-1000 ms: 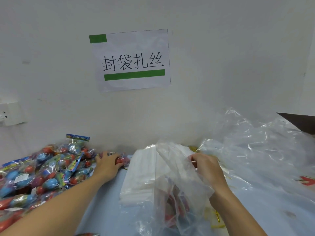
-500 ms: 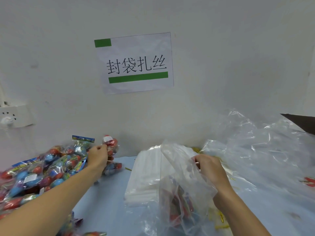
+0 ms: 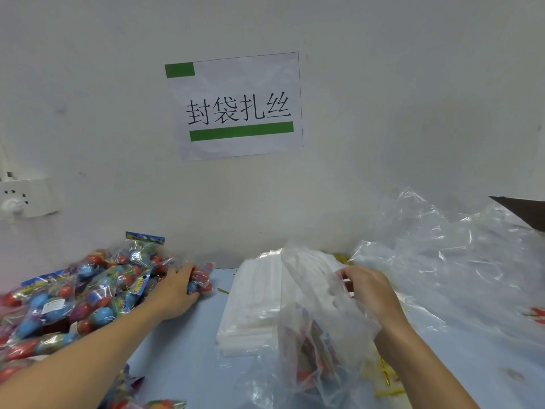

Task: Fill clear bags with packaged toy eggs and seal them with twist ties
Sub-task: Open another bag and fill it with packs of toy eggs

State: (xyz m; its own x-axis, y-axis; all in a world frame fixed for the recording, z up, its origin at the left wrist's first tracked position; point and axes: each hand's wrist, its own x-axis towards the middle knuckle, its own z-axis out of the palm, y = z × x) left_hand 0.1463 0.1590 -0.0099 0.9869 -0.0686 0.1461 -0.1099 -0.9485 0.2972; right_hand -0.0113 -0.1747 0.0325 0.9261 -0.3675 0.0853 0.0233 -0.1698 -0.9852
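Nearest, bottom right: gold twist ties (image 3: 383,376) lie loose on the pale blue table (image 3: 182,349), partly under the right forearm. Just left of them stands the clear bag (image 3: 318,329), upright, long axis roughly vertical, mouth up; coloured egg packs show through its lower half, print unreadable. Right hand (image 3: 368,293) pinches the bag's upper edge, fingers curled into the plastic. Behind the bag, a flat stack of unused clear bags (image 3: 253,302), long axis running away toward the wall.

Left side: left hand (image 3: 177,290) reaches to the near edge of the pile of packaged toy eggs (image 3: 73,299), fingers curled round one egg pack (image 3: 200,280) with red and blue eggs; that pack sits at the pile's right edge, on the table. Pack header cards are blue with print too small to read.

Right, further back: heap of crumpled clear plastic (image 3: 442,255).

Far: white wall, paper sign (image 3: 236,104) reading "封袋扎丝", with a green block at top left and a green bar under the text. Wall socket (image 3: 26,199) at left edge.
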